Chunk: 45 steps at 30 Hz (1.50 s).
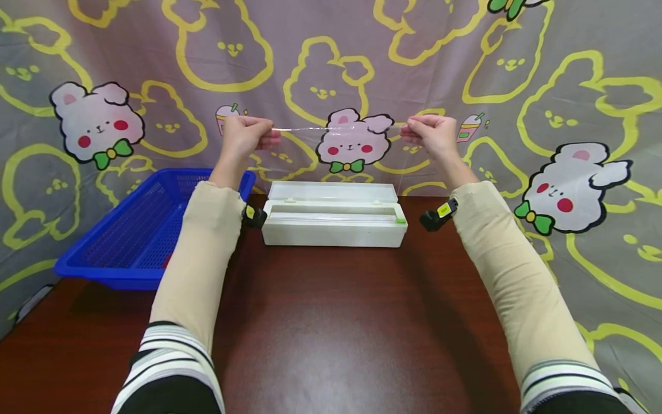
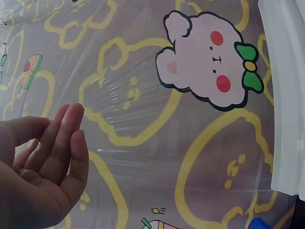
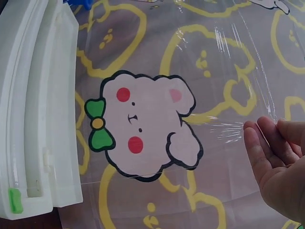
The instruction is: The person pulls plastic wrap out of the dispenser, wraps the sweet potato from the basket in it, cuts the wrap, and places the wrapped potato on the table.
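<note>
Both hands are raised over the back of the table with a clear sheet of cling film [image 1: 336, 128] drawn out between them. My left hand [image 1: 242, 141] pinches one upper corner between thumb and fingers. At the other corner, my right hand [image 1: 434, 137] has the same pinch. Fine creases fan out from the pinched spots in both wrist views, and the film's faint side edge [image 3: 119, 180] runs toward the dispenser. Below the hands stands the white cling film dispenser [image 1: 333, 234], its lid [image 1: 331, 192] tipped back. A green slider [image 1: 400, 221] sits at its right end.
To the left is a blue plastic basket [image 1: 67, 267], partly behind the left forearm, with a bit of something red [image 1: 167, 260] inside. A patterned curtain [image 1: 320, 57] hangs behind the brown table [image 1: 331, 322].
</note>
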Each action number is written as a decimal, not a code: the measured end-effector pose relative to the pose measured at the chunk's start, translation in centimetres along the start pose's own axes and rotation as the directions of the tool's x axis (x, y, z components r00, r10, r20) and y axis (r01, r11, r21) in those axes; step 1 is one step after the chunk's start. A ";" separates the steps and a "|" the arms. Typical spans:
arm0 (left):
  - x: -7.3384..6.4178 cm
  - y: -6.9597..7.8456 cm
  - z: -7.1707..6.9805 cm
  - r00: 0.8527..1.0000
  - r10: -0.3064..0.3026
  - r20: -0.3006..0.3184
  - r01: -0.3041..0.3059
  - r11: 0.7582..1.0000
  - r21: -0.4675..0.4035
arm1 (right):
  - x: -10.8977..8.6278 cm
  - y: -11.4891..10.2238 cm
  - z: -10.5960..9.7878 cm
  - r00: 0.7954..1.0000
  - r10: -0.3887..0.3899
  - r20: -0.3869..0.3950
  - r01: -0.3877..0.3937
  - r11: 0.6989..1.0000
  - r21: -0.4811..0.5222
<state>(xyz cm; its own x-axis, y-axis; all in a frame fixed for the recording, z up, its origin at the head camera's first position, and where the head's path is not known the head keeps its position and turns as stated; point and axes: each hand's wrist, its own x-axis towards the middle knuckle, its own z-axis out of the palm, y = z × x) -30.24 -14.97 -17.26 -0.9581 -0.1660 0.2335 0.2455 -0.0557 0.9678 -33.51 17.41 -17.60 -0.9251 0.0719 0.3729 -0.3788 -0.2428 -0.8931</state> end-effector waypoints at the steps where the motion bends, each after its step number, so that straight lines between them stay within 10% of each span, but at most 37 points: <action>1: -0.1 0.0 0.0 1.000 0.005 0.002 -0.005 1.000 0.007 | -0.1 -0.1 0.0 1.000 0.003 0.004 -0.003 1.000 0.009; 16: -4.7 -0.4 -1.2 0.985 0.116 0.125 -0.130 0.986 0.109 | -4.0 -1.4 -2.5 0.985 0.014 0.172 -0.031 0.995 0.095; 28: -9.1 -1.4 -2.2 0.955 0.190 0.228 -0.219 0.970 0.107 | -8.9 -2.2 -4.5 0.962 0.075 0.264 -0.054 0.995 -0.085; 39: -13.6 -3.1 -3.8 0.934 0.173 0.313 -0.285 0.889 0.359 | -13.7 -1.7 -6.3 0.888 0.144 0.438 -0.011 0.956 -0.293; 45: -16.3 -4.7 -4.6 0.930 0.143 0.339 -0.289 0.854 0.432 | -16.3 -1.0 -7.0 0.842 0.263 0.470 -0.016 0.885 -0.466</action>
<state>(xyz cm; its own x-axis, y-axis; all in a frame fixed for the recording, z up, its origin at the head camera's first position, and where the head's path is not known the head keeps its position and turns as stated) -15.15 -16.49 -26.06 -0.9059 0.1712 0.3873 0.4226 0.4258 0.8001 -18.20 23.22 -24.58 -0.8665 -0.4584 0.1976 -0.3326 0.2350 -0.9133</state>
